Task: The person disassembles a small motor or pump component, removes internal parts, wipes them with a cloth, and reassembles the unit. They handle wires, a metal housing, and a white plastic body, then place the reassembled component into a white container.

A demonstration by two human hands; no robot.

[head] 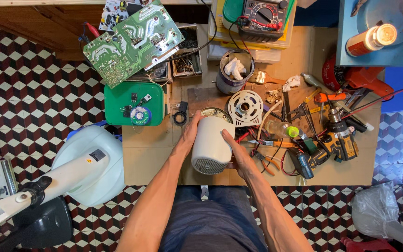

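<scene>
Both hands are seen in the head view clasped around a white cylindrical motor housing [212, 143], the left hand [191, 132] pressed flat against its left side and the right hand [235, 154] wrapped along its right side and lower edge. Neither hand is released; the housing is gripped between them and held just above the cardboard-covered counter [150, 154], directly in front of the person's lap. Its long axis runs away from the body, slightly tilted, with the grilled end turned toward the person and the far end pointing at a white slotted round fan part [245, 108] that lies just beyond. The two hands are about equally near, one on each flank.

To the right, a cordless drill [339, 135], pliers and screwdrivers are scattered close by. To the left, a green box [134, 102] carrying a solder spool is set, with a green circuit board [131, 42] behind it. A multimeter [263, 16] rests at the far edge, and a metal can [234, 72] stuffed with rag stands near the middle.
</scene>
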